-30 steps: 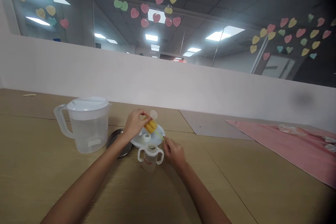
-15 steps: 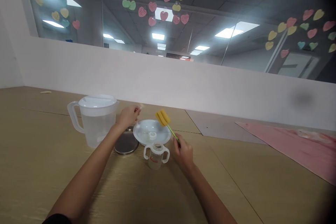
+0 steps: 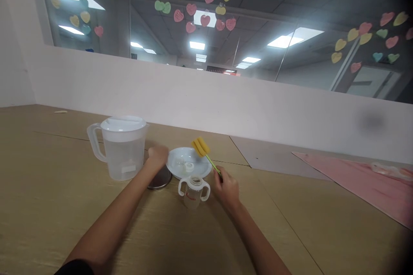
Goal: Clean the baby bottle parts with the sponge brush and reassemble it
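While the right hand [image 3: 226,188] closes firmly on a bottle brush [image 3: 200,146], the left hand [image 3: 158,157] is above a metal lid [image 3: 159,179].
Yellow sponge is over the white plate [image 3: 177,159], behind a two-handled bottle [image 3: 193,193]; left grip is blurred, so I cannot tell how far open or what it has.

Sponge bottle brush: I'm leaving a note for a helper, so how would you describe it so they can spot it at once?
On the wooden table, find the white plate just behind the two-handled baby bottle. The bottle brush angles up over the plate, its thin green handle gripped in the person's right hand. Its bright yellow sponge head sets it apart from the clear and white things around it.
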`<state>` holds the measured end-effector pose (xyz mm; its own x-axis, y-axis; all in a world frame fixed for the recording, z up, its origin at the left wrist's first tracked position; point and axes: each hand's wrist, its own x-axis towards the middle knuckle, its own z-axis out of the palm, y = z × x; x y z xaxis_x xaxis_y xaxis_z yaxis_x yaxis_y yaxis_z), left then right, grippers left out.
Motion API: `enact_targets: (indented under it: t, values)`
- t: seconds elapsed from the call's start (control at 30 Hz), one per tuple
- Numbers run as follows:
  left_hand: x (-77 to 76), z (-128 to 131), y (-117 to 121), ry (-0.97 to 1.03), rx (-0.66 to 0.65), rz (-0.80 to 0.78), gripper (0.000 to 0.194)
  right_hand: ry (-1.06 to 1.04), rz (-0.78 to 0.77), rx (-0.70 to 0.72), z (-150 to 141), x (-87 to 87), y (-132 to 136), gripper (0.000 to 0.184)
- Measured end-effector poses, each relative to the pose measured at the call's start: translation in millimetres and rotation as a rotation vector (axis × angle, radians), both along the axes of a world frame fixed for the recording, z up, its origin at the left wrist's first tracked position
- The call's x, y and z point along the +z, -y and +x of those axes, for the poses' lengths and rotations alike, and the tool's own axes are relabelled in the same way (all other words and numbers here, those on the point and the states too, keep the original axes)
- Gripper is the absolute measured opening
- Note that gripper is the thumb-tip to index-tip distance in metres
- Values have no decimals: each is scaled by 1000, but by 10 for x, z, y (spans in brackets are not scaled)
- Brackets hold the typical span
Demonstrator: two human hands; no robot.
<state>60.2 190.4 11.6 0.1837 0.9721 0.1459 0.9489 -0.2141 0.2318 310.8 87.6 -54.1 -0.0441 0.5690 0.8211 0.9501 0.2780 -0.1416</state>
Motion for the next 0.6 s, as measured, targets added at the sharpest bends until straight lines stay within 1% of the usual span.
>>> enact_targets:
  t: [0.1,0.17,0.23,0.33,0.4,0.43,0.47,0.5,0.53,0.57,0.6]
  values:
    - [-3,191,49,-30,-39,72,38,4,1,2,0,0,4,38]
    - [-62,311,86,-41,-102,97,43,16,8,12,1,4,8,37]
    - [-137,389,107,-52,-140,94,47,28,16,21,3,10,11,36]
    - [-196,401,93,-47,-155,95,50,33,24,23,7,20,11,36]
    - [-171,360,63,-31,-156,112,54,35,32,25,10,22,11,36]
    - [-142,336,46,12,-153,136,56,38,39,30,10,22,11,36]
    - [-105,314,32,92,-152,169,56,44,47,40,10,21,12,35]
    - [-65,297,21,218,-154,202,56,52,56,52,9,20,15,35]
    - [-23,287,16,388,-161,217,56,60,63,64,7,19,19,34]
    - [18,284,17,592,-176,198,57,68,69,75,5,19,23,34]
    - [56,288,25,806,-200,138,57,75,75,84,2,20,29,33]
